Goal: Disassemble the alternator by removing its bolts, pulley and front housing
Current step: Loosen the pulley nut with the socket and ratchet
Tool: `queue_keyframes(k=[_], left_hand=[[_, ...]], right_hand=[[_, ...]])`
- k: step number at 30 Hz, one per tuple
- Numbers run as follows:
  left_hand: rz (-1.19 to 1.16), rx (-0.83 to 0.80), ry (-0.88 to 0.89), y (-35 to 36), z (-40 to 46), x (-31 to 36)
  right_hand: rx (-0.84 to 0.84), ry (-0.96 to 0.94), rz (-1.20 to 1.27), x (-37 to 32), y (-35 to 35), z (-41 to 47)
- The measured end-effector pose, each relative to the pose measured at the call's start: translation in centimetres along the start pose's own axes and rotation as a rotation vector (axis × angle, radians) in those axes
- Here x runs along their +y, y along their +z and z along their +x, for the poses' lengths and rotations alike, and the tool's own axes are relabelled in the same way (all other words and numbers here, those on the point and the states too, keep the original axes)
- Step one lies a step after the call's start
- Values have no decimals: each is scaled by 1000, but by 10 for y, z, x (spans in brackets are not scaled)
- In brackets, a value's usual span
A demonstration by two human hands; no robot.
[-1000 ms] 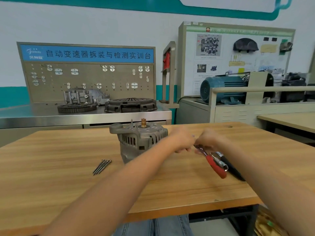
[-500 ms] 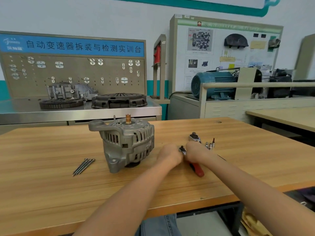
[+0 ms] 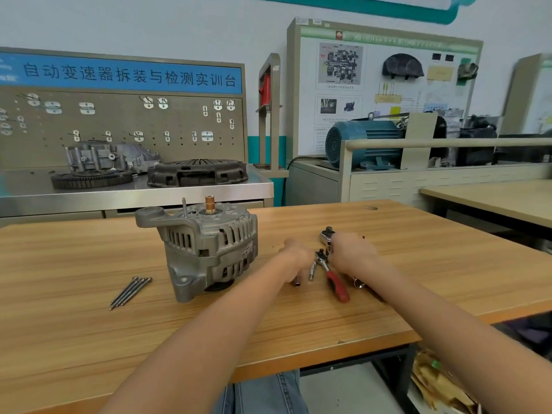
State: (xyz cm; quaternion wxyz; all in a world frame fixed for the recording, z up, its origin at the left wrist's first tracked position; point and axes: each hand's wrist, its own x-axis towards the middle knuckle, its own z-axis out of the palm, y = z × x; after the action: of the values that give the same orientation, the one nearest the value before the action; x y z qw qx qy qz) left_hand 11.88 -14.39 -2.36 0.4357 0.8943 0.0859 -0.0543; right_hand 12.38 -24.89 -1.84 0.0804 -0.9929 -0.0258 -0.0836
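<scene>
Centre-right of the frame, both hands work among loose tools on the wooden table (image 3: 418,264). Left hand (image 3: 294,256) curls round a small socket-like piece (image 3: 296,282); right hand (image 3: 351,253) closes on a chrome ratchet (image 3: 326,236). Red-handled ratchet (image 3: 336,282) lies between them. Alternator (image 3: 206,252) stands apart at centre-left, shaft up, four long bolts (image 3: 130,291) already out beside it. Judgement: tool change for the pulley nut. Seat the socket fully square before loading it.
</scene>
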Motion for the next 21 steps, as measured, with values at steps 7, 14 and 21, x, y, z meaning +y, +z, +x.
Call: queue_keyframes(k=[7, 14, 21], left_hand=[[248, 112, 85, 6, 9, 1], [214, -8, 34, 7, 7, 3], [271, -18, 65, 6, 8, 8]], right_hand=[[27, 102, 139, 32, -12, 16], [-204, 108, 199, 32, -17, 17], [-102, 24, -102, 14, 0, 7]])
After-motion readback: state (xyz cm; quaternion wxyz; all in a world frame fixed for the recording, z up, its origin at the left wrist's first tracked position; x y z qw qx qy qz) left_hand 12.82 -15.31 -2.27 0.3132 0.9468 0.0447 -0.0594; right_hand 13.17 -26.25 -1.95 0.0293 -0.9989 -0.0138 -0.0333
